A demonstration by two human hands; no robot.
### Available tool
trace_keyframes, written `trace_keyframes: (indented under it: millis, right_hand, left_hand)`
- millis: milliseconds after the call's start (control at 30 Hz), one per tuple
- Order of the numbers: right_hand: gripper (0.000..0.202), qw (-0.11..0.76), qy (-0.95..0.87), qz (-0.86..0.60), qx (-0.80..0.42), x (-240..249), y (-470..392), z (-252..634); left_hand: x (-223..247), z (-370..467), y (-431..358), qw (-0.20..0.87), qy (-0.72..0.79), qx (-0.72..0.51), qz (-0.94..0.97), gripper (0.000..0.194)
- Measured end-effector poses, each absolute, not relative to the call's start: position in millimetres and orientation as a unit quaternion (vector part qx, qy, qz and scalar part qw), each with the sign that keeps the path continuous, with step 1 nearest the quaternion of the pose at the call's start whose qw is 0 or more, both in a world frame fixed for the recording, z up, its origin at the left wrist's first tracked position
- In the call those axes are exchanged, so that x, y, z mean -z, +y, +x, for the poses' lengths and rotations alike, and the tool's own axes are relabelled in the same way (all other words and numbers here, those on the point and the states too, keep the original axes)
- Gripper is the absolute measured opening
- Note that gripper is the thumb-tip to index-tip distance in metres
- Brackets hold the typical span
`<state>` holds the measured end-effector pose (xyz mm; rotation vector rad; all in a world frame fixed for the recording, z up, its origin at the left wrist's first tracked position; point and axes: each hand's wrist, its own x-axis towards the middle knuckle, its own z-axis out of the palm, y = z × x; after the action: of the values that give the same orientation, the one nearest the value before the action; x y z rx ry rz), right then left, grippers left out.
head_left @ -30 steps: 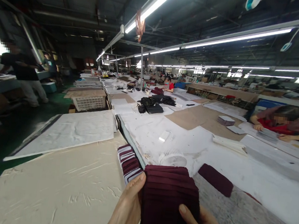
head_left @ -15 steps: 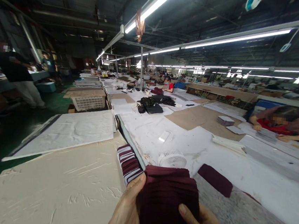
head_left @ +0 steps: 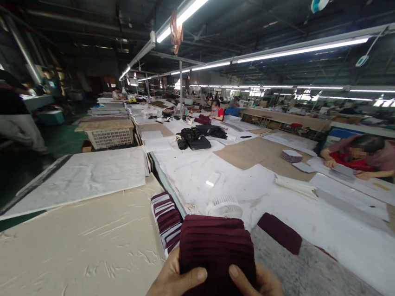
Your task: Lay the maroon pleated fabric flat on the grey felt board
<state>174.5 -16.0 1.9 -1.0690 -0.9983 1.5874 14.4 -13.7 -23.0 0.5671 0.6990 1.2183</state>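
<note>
A thick stack of dark maroon fabric pieces (head_left: pixel 217 247) is held up in front of me, its layers fanned in steps along the top. My left hand (head_left: pixel 179 281) grips its left side, thumb lying across the front. On the right side my right hand (head_left: pixel 257 288) is closed around it, thumb also on the front; the other fingers are mostly hidden behind. Just beyond my left hand, a row of maroon and pale-grey folded pieces (head_left: pixel 166 219) lies along the table edge. Another maroon piece (head_left: pixel 280 232) rests on the table to the right.
A small white fan (head_left: pixel 225 207) stands behind the stack. Cream sheeting (head_left: pixel 69 242) covers the surface at left. Dark garments (head_left: pixel 196 138) lie farther along the white table (head_left: pixel 188 175). A co-worker (head_left: pixel 364 155) bends over papers at right; another person (head_left: pixel 6 101) stands at far left.
My left thumb has moved from the stack's left edge onto its front. The stack is now more upright and squared to me, slightly further left in view.
</note>
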Motion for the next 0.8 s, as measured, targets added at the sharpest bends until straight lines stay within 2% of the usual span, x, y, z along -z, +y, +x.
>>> trace_keyframes:
  millis: [200, 333, 433, 533, 633, 800]
  right_hand:
    - [0.033, 0.484, -0.389, -0.432, -0.654, 2.8, -14.6, 173.4]
    - [0.027, 0.468, -0.447, -0.462, -0.607, 10.8, -12.1, 175.9]
    - [0.027, 0.488, -0.534, -0.482, -0.495, 16.7, -7.8, 181.9]
    - [0.026, 0.535, -0.606, -0.507, -0.298, 13.7, -2.5, 189.3]
    - [0.026, 0.489, -0.697, -0.485, -0.198, 1.7, 2.0, 193.3]
    - [0.022, 0.409, -0.747, -0.469, -0.235, -16.6, 7.1, 188.7]
  left_hand:
    - [17.9, 20.3, -13.1, 0.731, 0.317, -0.549, 0.254, 0.040]
    - [18.0, 21.2, -12.9, 0.733, 0.330, -0.550, 0.227, 0.035]
    - [17.4, 16.7, -11.4, 0.733, 0.347, -0.536, 0.237, 0.031]
    - [15.8, 10.7, -9.5, 0.723, 0.362, -0.508, 0.295, 0.029]
    - [14.3, 9.5, -8.4, 0.725, 0.351, -0.478, 0.349, 0.035]
    - [14.4, 14.0, -8.6, 0.740, 0.306, -0.440, 0.406, 0.042]
